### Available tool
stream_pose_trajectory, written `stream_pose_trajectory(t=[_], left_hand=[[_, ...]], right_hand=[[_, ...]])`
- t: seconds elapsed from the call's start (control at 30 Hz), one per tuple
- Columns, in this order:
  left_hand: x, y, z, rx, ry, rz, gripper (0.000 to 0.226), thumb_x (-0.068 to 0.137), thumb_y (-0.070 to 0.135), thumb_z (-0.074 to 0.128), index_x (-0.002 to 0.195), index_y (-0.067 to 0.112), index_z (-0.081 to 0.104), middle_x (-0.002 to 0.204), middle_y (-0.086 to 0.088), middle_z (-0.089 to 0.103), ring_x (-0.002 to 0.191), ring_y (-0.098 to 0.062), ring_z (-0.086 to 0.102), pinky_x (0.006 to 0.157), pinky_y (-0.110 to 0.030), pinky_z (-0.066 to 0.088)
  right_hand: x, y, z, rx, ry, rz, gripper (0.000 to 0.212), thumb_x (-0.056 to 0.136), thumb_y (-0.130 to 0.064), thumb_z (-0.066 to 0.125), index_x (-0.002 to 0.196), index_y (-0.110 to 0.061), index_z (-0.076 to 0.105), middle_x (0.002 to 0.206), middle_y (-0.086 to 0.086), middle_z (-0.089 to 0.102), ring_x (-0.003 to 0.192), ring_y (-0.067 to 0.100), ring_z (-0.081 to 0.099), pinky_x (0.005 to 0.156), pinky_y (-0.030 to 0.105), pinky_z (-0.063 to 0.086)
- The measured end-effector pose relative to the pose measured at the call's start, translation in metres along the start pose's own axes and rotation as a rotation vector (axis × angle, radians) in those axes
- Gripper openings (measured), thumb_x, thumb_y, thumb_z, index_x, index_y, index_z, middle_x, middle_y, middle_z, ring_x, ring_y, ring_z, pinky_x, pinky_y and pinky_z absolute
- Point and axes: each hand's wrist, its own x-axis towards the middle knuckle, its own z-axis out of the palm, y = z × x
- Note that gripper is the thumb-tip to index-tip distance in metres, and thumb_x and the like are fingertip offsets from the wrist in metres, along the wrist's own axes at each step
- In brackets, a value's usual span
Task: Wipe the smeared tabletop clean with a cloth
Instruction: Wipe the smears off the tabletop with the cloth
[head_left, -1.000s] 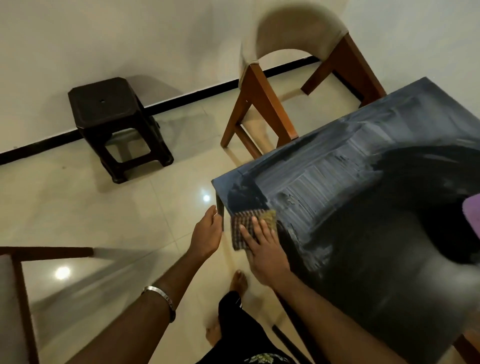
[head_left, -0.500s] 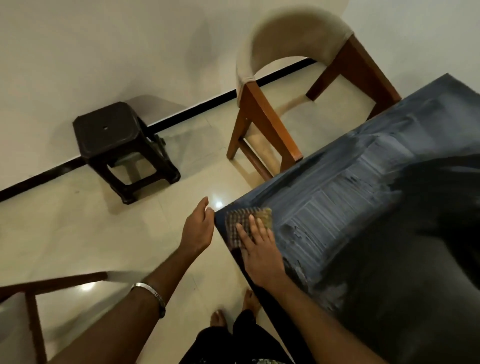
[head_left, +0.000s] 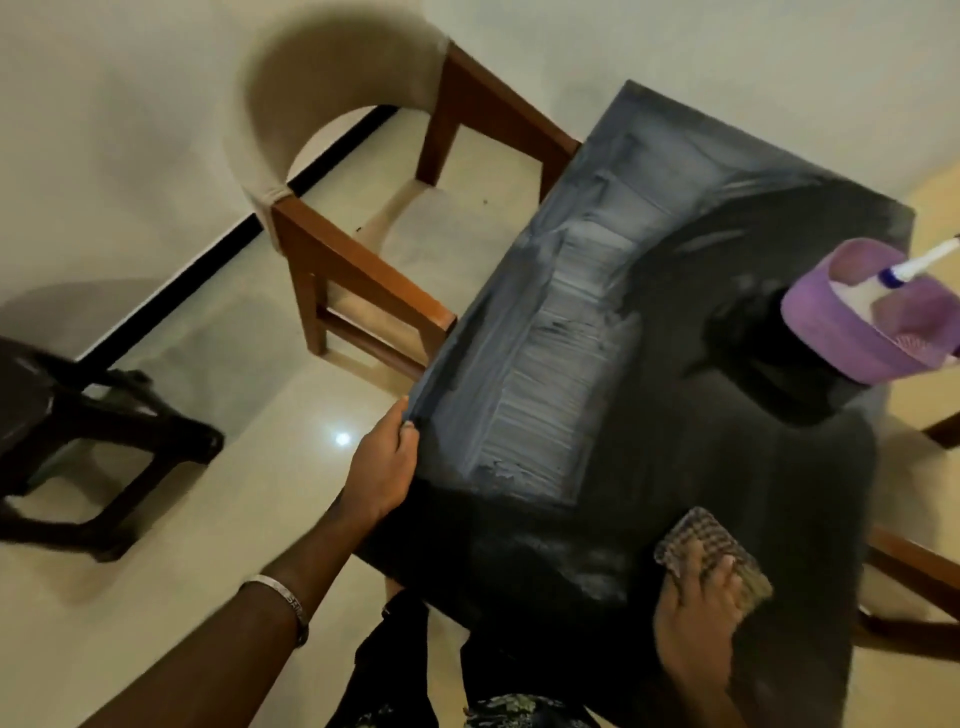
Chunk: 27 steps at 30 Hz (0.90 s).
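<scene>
Right hand (head_left: 693, 623) presses flat, fingers spread, on checked cloth (head_left: 714, 553) at tabletop's near right | left hand (head_left: 382, 470) grips tabletop's left edge | purple tub (head_left: 852, 332) far right holds a white bottle (head_left: 914, 270) | black tabletop (head_left: 675, 426) streaked white at centre-left | wooden chair (head_left: 358, 270), dark stool (head_left: 67, 415) on tiled floor left.

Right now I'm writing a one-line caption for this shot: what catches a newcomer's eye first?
The whitish smear streaking the dark tabletop stands out most. At the near edge, the right hand presses a checked cloth; a purple tub sits far right.
</scene>
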Motion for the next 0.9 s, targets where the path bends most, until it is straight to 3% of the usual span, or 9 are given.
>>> stream_pose_trajectory(t=[0.13, 0.23, 0.3, 0.37, 0.5, 0.6, 0.7, 0.8, 0.9], left_hand=[[0.016, 0.002, -0.006, -0.017, -0.059, 0.029, 0.044, 0.103, 0.025, 0.039, 0.146, 0.015, 0.041, 0.144, -0.007, 0.051, 0.130, -0.024, 0.049, 0.106, -0.026, 0.032], [0.026, 0.001, -0.011, -0.025, -0.118, 0.053, 0.045, 0.103, 0.025, 0.038, 0.147, 0.016, 0.041, 0.144, -0.007, 0.050, 0.131, -0.024, 0.049, 0.112, -0.036, 0.035], [0.034, 0.002, -0.016, -0.027, -0.168, 0.076, 0.044, 0.103, 0.027, 0.037, 0.146, 0.019, 0.041, 0.142, -0.007, 0.053, 0.128, -0.023, 0.051, 0.110, -0.044, 0.040], [0.043, 0.002, -0.020, -0.010, -0.196, 0.099, 0.041, 0.103, 0.028, 0.036, 0.143, 0.021, 0.043, 0.135, -0.006, 0.057, 0.120, -0.023, 0.056, 0.104, -0.045, 0.046], [0.055, 0.008, -0.021, -0.021, -0.223, 0.147, 0.035, 0.104, 0.025, 0.036, 0.137, 0.025, 0.047, 0.122, -0.006, 0.062, 0.101, -0.016, 0.061, 0.087, -0.028, 0.051], [0.061, 0.014, -0.016, -0.034, -0.244, 0.118, 0.038, 0.104, 0.025, 0.038, 0.141, 0.022, 0.045, 0.136, -0.007, 0.056, 0.123, -0.025, 0.055, 0.104, -0.040, 0.045], [0.063, 0.022, -0.009, -0.007, -0.253, 0.114, 0.047, 0.103, 0.025, 0.038, 0.150, 0.017, 0.035, 0.150, -0.006, 0.044, 0.136, -0.023, 0.042, 0.109, -0.031, 0.030], [0.065, 0.028, -0.001, -0.001, -0.259, 0.115, 0.047, 0.104, 0.025, 0.037, 0.150, 0.017, 0.036, 0.151, -0.005, 0.043, 0.137, -0.022, 0.041, 0.109, -0.028, 0.028], [0.066, 0.035, 0.007, -0.021, -0.244, 0.094, 0.045, 0.103, 0.023, 0.038, 0.148, 0.017, 0.038, 0.150, -0.004, 0.044, 0.136, -0.021, 0.042, 0.107, -0.024, 0.027]], right_hand=[[-0.057, -0.103, 0.050, -0.093, -0.089, -0.374, 0.072, 0.099, -0.030, 0.041, 0.158, -0.018, 0.002, 0.162, 0.023, -0.009, 0.149, 0.048, -0.004, 0.119, 0.062, 0.003], [-0.095, -0.171, 0.082, -0.189, -0.042, -0.672, 0.079, 0.079, -0.046, 0.068, 0.151, -0.032, 0.038, 0.158, 0.008, 0.031, 0.149, 0.032, 0.023, 0.116, 0.046, 0.007], [-0.099, -0.190, 0.082, -0.222, -0.007, -0.778, 0.071, 0.079, -0.051, 0.061, 0.146, -0.037, 0.043, 0.154, 0.001, 0.040, 0.147, 0.027, 0.025, 0.115, 0.042, 0.008], [-0.092, -0.171, 0.078, -0.206, -0.054, -0.726, 0.063, 0.086, -0.045, 0.051, 0.148, -0.039, 0.040, 0.158, 0.001, 0.035, 0.147, 0.027, 0.030, 0.120, 0.045, 0.015], [-0.068, -0.069, 0.061, 0.009, -0.026, -0.349, 0.059, 0.101, -0.027, 0.033, 0.157, -0.030, 0.015, 0.164, 0.001, -0.006, 0.152, 0.032, -0.002, 0.122, 0.042, -0.004], [-0.046, 0.010, 0.034, 0.158, 0.000, 0.076, 0.055, 0.104, -0.025, 0.022, 0.155, -0.022, 0.000, 0.164, 0.015, -0.009, 0.151, 0.039, -0.007, 0.122, 0.052, -0.003], [-0.022, 0.039, 0.010, 0.311, -0.004, 0.421, 0.062, 0.106, -0.027, 0.033, 0.159, -0.024, 0.000, 0.165, 0.014, -0.011, 0.151, 0.036, -0.010, 0.122, 0.053, -0.001], [-0.013, 0.009, 0.016, 0.244, 0.033, 0.409, 0.064, 0.104, -0.026, 0.038, 0.159, -0.019, 0.006, 0.164, 0.020, 0.000, 0.150, 0.041, -0.001, 0.121, 0.055, 0.004], [-0.023, -0.071, 0.030, 0.103, 0.118, 0.093, 0.063, 0.099, -0.026, 0.035, 0.157, -0.012, 0.016, 0.160, 0.029, 0.012, 0.148, 0.047, 0.011, 0.120, 0.059, 0.008]])
